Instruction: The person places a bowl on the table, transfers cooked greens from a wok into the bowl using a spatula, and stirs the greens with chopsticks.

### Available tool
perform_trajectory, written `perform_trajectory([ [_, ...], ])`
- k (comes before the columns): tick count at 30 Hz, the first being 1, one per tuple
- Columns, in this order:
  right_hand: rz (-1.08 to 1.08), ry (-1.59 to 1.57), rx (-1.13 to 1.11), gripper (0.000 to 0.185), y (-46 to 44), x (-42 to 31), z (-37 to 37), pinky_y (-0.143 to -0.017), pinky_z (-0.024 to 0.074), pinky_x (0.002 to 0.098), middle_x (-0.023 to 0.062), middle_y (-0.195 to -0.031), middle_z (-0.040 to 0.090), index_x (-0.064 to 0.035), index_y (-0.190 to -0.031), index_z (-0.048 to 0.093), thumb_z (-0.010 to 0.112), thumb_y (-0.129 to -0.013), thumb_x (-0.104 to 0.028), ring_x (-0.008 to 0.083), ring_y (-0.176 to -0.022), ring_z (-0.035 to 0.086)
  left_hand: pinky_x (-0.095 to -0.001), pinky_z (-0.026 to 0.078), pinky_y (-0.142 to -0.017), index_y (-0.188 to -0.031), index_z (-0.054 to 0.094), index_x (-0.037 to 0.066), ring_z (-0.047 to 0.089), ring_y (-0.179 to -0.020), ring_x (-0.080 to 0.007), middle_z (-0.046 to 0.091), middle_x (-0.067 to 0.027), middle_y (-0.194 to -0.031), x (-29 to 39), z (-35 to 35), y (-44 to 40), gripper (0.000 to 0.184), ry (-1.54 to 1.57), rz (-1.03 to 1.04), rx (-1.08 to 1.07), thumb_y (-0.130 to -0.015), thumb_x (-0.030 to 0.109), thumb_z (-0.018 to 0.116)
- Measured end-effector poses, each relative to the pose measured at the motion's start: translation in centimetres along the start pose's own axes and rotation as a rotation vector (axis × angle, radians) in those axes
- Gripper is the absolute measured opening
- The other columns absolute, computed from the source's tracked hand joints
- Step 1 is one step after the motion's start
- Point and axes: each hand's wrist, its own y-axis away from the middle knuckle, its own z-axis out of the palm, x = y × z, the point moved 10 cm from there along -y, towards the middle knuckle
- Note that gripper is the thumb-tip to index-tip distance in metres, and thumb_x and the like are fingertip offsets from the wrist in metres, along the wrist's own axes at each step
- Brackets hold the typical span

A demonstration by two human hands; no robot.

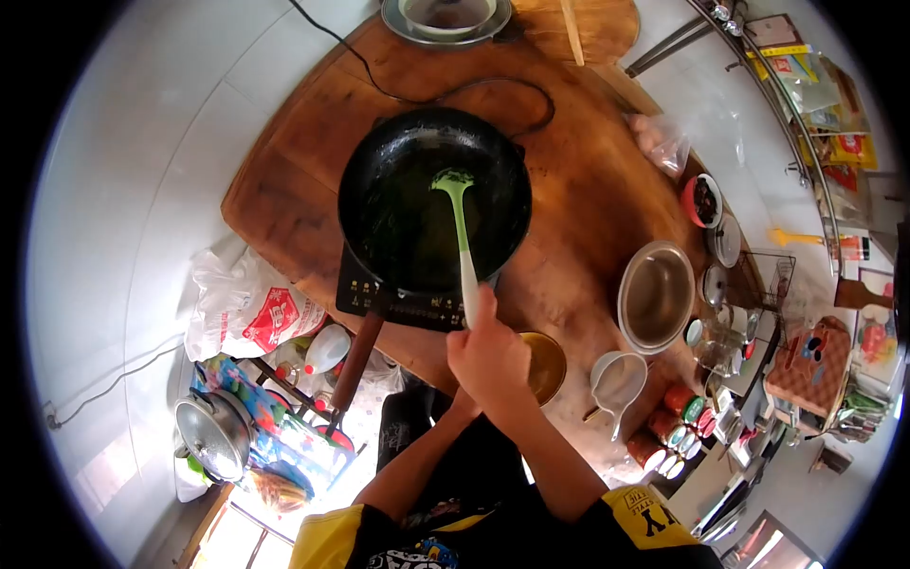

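My right hand (488, 360) is closed around the white handle of a spatula (464, 248). The spatula's pale green head rests inside a black wok (365, 161), near the middle, where a dark, shiny layer covers the bottom. Under the wok is a black induction cooker (427, 313), its control panel facing me. The wok's brown handle (358, 360) points toward me on the left. My left hand (463, 406) sits below my right wrist; its fingers are mostly hidden. Right beside my hands is a yellow-brown bowl (545, 368), partly covered by my right hand.
On the wooden table (578, 209) stand a metal basin (656, 296), a white strainer-like scoop (618, 381) and several jars (678, 427). A black cord (408, 99) runs behind the wok. A plastic bag (246, 308) and a lidded pot (213, 434) are at left.
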Motion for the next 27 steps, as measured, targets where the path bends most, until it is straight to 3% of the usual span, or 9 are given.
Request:
perform_trajectory([
  [3, 0.021, 0.163, -0.102, 0.041, -1.9, 1.2, -1.3, -0.064, 0.0521, 0.0506, 0.0196, -0.076, 0.064, -0.0004, -0.110, 0.043, 0.056, -0.077, -0.022, 0.0399, -0.070, 0.064, -0.0419, 0.052, -0.079, -0.131, 0.040, 0.006, 0.055, -0.104, -0.0370, 0.046, -0.0179, -0.129, 3.2, -0.3, 1.7, 0.048, -0.999, 0.476, 0.184, -0.085, 0.011, 0.055],
  [5, -0.010, 0.160, -0.047, 0.039, -3.5, 2.1, -1.1, -0.065, 0.0521, 0.0508, 0.0204, -0.076, 0.064, -0.0003, -0.107, 0.044, 0.056, -0.077, -0.022, 0.0403, -0.071, 0.064, -0.0418, 0.052, -0.079, -0.131, 0.040, 0.006, 0.055, -0.102, -0.0382, 0.045, -0.0185, -0.129, 6.1, -1.5, 5.7, 0.049, -0.967, 0.543, 0.321, -0.084, 0.010, 0.055],
  [7, -0.013, 0.142, 0.015, 0.030, -4.4, 2.7, -1.6, -0.066, 0.0522, 0.0509, 0.0223, -0.081, 0.064, -0.0006, -0.098, 0.047, 0.055, -0.079, -0.022, 0.0405, -0.074, 0.065, -0.0400, 0.049, -0.077, -0.121, 0.050, 0.003, 0.057, -0.093, -0.0379, 0.054, -0.0174, -0.116, 15.9, -4.2, 13.8, 0.047, -0.479, 0.464, 0.378, -0.076, 0.004, 0.059],
  [10, 0.057, 0.128, -0.049, 0.027, -5.2, 2.1, -2.2, -0.066, 0.0528, 0.0493, 0.0198, -0.080, 0.063, -0.0021, -0.098, 0.049, 0.055, -0.080, -0.021, 0.0385, -0.074, 0.065, -0.0427, 0.042, -0.084, -0.097, 0.064, 0.006, 0.058, -0.090, -0.0337, 0.061, -0.0136, -0.100, 27.0, -7.5, 24.8, 0.035, -0.805, 0.931, 0.604, -0.063, -0.002, 0.066],
  [11, 0.058, 0.121, -0.058, 0.027, -5.3, 1.6, -2.5, -0.066, 0.0528, 0.0493, 0.0198, -0.080, 0.063, -0.0021, -0.098, 0.049, 0.055, -0.080, -0.021, 0.0385, -0.074, 0.065, -0.0414, 0.044, -0.080, -0.104, 0.062, 0.006, 0.056, -0.094, -0.0285, 0.058, -0.0109, -0.101, 29.9, -8.9, 25.9, 0.039, -1.036, 0.833, 0.764, -0.065, 0.003, 0.068],
  [14, 0.001, 0.143, -0.142, 0.030, -6.0, 0.3, -1.9, -0.067, 0.0523, 0.0497, 0.0207, -0.082, 0.064, -0.0029, -0.103, 0.052, 0.055, -0.081, -0.023, 0.0394, -0.075, 0.065, -0.0476, 0.043, -0.085, -0.127, 0.044, 0.003, 0.051, -0.108, -0.0366, 0.051, -0.0181, -0.117, 30.0, -14.8, 22.3, 0.064, -1.244, 0.560, 0.844, -0.070, 0.012, 0.071],
  [16, -0.221, 0.164, 0.018, 0.032, -6.2, -1.3, -2.3, -0.071, 0.0519, 0.0478, 0.0217, -0.079, 0.065, -0.0044, -0.106, 0.056, 0.056, -0.081, -0.025, 0.0409, -0.077, 0.064, -0.0485, 0.047, -0.079, -0.130, 0.040, 0.004, 0.057, -0.099, -0.0427, 0.057, -0.0240, -0.110, 26.2, -18.4, 19.3, 0.063, -0.975, 0.285, 0.680, -0.075, 0.014, 0.068],
  [22, 0.016, -0.401, -0.202, 0.033, -8.1, -1.9, -1.5, -0.078, 0.0509, 0.0451, 0.0248, -0.088, 0.064, 0.0001, -0.103, 0.056, 0.053, -0.081, -0.024, 0.0408, -0.086, 0.063, -0.0509, 0.046, -0.072, -0.131, 0.035, 0.012, 0.058, -0.086, -0.0478, 0.061, -0.0296, -0.086, 22.4, -19.7, 16.1, 0.058, -0.736, 0.227, 0.393, -0.079, 0.016, 0.060],
  [27, -0.057, -0.033, -0.203, 0.033, -8.4, -3.3, -0.1, -0.075, 0.0511, 0.0487, 0.0275, -0.090, 0.063, 0.0005, -0.101, 0.053, 0.052, -0.082, -0.026, 0.0440, -0.083, 0.063, -0.0538, 0.045, -0.071, -0.127, 0.036, 0.011, 0.057, -0.084, -0.0491, 0.061, -0.0313, -0.086, 22.3, -20.1, 15.9, 0.053, -0.772, 0.287, 0.406, -0.079, 0.016, 0.059],
])
